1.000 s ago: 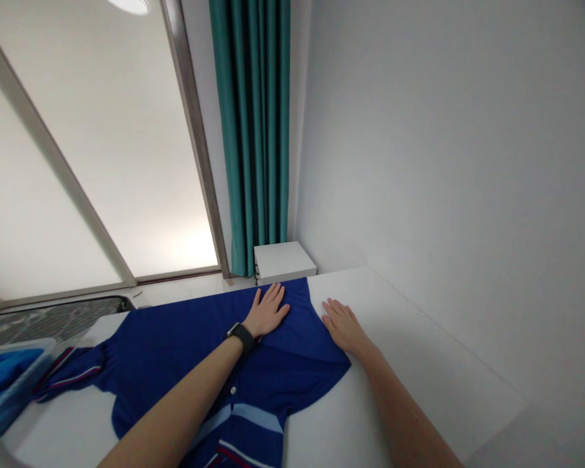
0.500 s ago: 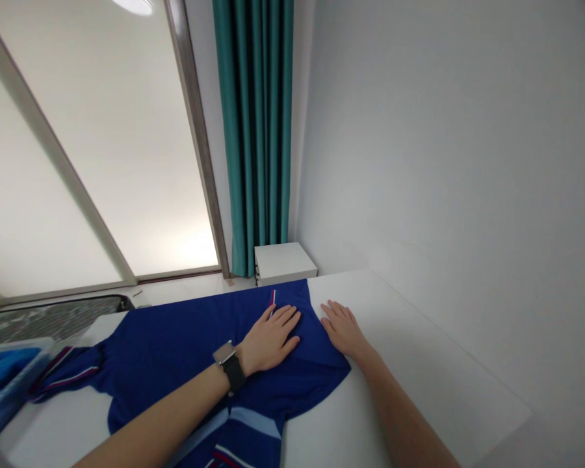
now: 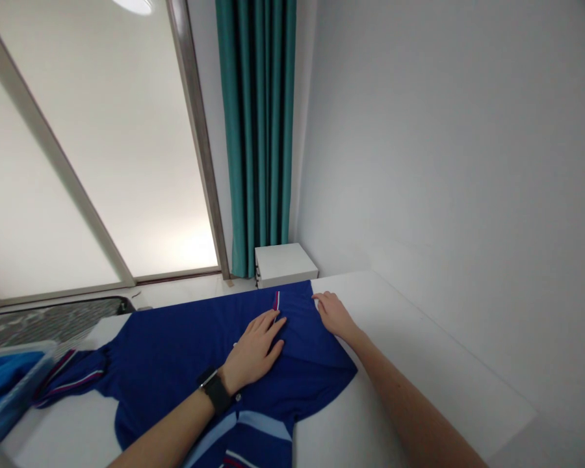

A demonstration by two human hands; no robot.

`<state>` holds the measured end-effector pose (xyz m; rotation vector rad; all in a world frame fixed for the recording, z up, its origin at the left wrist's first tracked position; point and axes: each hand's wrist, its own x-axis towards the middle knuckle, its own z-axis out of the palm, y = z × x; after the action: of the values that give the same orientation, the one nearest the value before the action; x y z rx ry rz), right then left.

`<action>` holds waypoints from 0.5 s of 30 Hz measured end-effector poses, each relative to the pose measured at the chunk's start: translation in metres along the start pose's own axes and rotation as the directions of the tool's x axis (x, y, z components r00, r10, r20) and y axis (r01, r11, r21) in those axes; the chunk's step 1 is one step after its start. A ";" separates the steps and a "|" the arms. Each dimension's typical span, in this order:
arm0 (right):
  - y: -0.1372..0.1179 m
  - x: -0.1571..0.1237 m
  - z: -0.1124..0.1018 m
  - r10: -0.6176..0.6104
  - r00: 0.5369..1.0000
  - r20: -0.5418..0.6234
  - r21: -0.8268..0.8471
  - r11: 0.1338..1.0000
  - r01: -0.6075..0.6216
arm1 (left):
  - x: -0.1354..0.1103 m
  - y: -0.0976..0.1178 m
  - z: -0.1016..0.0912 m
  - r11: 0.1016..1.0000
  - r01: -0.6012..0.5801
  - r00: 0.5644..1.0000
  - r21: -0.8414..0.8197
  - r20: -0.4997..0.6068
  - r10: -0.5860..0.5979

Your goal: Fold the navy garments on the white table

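Observation:
A dark blue polo shirt (image 3: pixel 175 351) with light blue, white and red stripes lies spread on a white table (image 3: pixel 419 383). My left hand (image 3: pixel 253 348), with a black watch on the wrist, lies flat on the shirt, fingers stretched out. My right hand (image 3: pixel 332 313) rests at the shirt's far right corner with its fingers curled onto the fabric edge. Whether it grips the cloth is unclear. One sleeve (image 3: pixel 73 377) with red and white trim trails off to the left.
A clear plastic bin (image 3: pixel 4 383) holding blue cloth stands at the table's left edge. Beyond the table are a small white drawer unit (image 3: pixel 285 263), a teal curtain (image 3: pixel 258 130), a frosted sliding door (image 3: pixel 102 162) and a plain white wall on the right.
My left hand has slid back toward me over the shirt, uncovering a red and white striped edge. My right hand has moved forward to the shirt's far corner and curled its fingers.

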<state>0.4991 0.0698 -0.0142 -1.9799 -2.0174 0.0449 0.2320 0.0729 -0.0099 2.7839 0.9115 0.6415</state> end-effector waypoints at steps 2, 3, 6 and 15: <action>-0.002 0.018 -0.004 -0.006 1.000 0.029 -0.022 1.000 0.007 | 0.000 0.001 0.000 1.000 0.003 1.000 -0.005 -0.004 -0.003; -0.004 0.026 -0.005 -0.008 0.999 0.050 -0.036 0.999 0.010 | 0.000 0.001 0.000 1.000 0.009 1.000 -0.009 -0.007 -0.009; -0.008 0.047 -0.008 -0.005 0.992 0.124 -0.076 0.997 0.014 | 0.000 0.001 -0.001 0.999 0.027 1.000 -0.029 -0.012 -0.027; 0.004 0.069 -0.014 0.061 0.966 0.252 -0.146 0.989 -0.024 | -0.001 0.002 -0.003 0.999 0.040 0.999 -0.028 0.028 -0.039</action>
<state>0.5068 0.1346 0.0122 -2.2055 -2.1896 0.1806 0.2312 0.0705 -0.0065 2.7358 0.9417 0.6042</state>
